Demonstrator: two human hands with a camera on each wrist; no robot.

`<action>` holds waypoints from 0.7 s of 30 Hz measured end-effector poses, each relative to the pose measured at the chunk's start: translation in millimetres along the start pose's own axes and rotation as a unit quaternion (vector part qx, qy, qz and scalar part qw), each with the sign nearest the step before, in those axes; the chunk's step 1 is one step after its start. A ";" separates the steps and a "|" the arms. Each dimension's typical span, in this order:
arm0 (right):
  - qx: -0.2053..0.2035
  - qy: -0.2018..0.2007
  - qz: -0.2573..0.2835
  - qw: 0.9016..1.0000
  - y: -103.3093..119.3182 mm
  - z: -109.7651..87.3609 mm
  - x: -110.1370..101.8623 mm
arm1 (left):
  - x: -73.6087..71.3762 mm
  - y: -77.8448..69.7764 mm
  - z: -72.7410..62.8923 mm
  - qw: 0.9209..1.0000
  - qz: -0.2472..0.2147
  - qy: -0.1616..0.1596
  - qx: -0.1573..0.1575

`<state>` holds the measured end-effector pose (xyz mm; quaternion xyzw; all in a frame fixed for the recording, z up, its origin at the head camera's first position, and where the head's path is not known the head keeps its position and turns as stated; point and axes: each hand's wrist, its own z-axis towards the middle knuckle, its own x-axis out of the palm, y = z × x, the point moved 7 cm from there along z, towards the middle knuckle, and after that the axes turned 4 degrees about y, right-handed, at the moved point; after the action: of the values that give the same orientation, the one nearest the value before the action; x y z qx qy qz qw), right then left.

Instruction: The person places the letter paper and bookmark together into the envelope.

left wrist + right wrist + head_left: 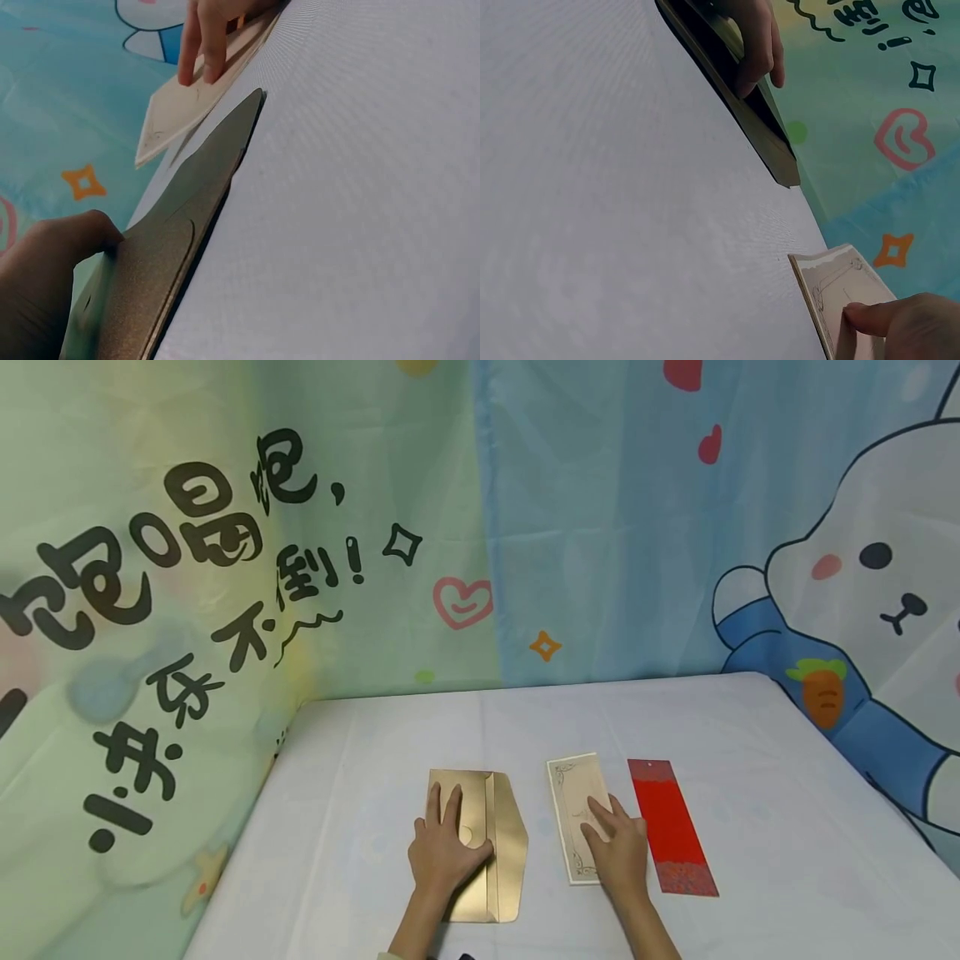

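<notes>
A gold paper envelope (472, 906) lies on the table with its flap folded out to the right. My left hand (446, 856) rests on it with fingers spread, the thumb at the edge of its mouth. In the right wrist view, a dark gap shows in the envelope (769, 142) beside that hand. To the right lies a cream card (570, 793) with ornate printed corners. My right hand (621, 852) touches its face with extended fingers and thumb. In the right wrist view, the thumb is on the printed side of the card (832, 281).
A red paper strip (671, 827) with patterned ends lies just right of my right hand. White cloth covers the table (360, 793). A printed curtain (375, 635) with cartoon figures hangs behind and along the left side.
</notes>
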<state>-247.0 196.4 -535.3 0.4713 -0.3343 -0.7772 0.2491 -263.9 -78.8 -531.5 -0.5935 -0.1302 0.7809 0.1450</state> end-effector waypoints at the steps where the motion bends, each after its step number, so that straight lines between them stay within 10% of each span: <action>1: 0.006 0.001 0.008 1.000 -0.7 0.6 -0.3 | -0.1 -0.2 0.1 1.000 -0.001 -0.001 -0.001; 13: 0.071 0.029 0.139 0.987 -0.9 4.4 -4.1 | 1.8 0.9 2.3 1.000 0.000 0.015 -0.007; 21: 0.139 0.107 0.277 0.945 1.4 3.3 6.9 | 0.3 -0.5 2.9 1.000 -0.004 0.014 -0.006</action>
<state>-252.8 191.6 -537.0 0.4707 -0.5277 -0.5681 0.4209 -266.7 -78.3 -530.8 -0.6048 -0.1346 0.7711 0.1462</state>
